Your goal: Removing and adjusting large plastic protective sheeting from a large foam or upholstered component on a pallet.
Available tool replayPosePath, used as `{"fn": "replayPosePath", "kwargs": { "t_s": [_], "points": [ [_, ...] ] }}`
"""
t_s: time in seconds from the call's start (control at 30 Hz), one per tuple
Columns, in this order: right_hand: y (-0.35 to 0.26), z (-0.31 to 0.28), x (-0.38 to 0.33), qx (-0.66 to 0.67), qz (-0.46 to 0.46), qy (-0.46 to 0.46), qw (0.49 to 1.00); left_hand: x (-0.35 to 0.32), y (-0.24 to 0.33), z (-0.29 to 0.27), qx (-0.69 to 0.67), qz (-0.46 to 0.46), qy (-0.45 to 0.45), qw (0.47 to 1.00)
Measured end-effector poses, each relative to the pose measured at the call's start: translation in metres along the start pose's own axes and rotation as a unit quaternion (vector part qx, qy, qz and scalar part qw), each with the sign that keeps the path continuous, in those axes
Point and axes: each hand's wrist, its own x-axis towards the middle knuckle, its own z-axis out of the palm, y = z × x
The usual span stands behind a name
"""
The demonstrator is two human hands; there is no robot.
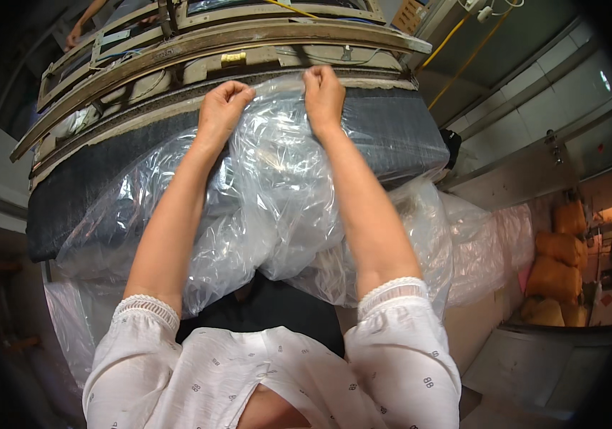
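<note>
Clear plastic film (277,150) lies bunched over a dark padded work surface (391,125) and hangs down its near side toward my lap. My left hand (224,111) pinches the film's far edge, thumb against fingers. A short way to the right, my right hand (325,96) grips the same edge, fingers closed. Between the two hands the edge is stretched up near the back of the surface. Both arms reach forward across the crumpled folds.
Behind the surface runs a long bar (234,44) of a machine frame, with cables and a small yellow part (234,57). More film (491,236) trails off to the right. Stuffed orange-brown sacks (559,257) stand at far right. Another person's hand (75,36) shows at upper left.
</note>
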Motion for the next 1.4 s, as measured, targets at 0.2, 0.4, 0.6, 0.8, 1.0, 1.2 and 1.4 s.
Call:
{"fn": "replayPosePath", "kwargs": {
  "t_s": [0.2, 0.4, 0.6, 0.8, 1.0, 1.2, 1.4],
  "points": [
    [0.017, 0.006, 0.014, 0.007, 0.016, 0.044, 0.999, 0.014, 0.024, 0.016, 0.180, 0.012, 0.116, 0.977],
    [0.018, 0.011, 0.022, -0.137, 0.007, 0.050, 0.989, 0.025, 0.034, 0.014, 0.365, -0.015, 0.103, 0.925],
    [0.011, 0.013, 0.018, -0.227, 0.056, 0.083, 0.969, 0.029, 0.034, 0.010, 0.485, 0.012, 0.075, 0.871],
    [0.019, 0.012, 0.026, -0.196, 0.056, 0.103, 0.974, 0.026, 0.046, 0.002, 0.465, 0.012, 0.035, 0.884],
    [0.017, 0.012, 0.027, -0.143, 0.076, 0.124, 0.979, 0.027, 0.047, -0.005, 0.443, -0.010, 0.019, 0.897],
    [0.022, 0.009, 0.030, -0.133, 0.071, 0.160, 0.976, 0.027, 0.052, -0.005, 0.442, -0.022, -0.012, 0.897],
    [-0.026, -0.036, -0.007, 0.008, 0.041, 0.080, 0.996, -0.008, 0.064, -0.011, 0.134, 0.064, 0.027, 0.989]
  ]
}}
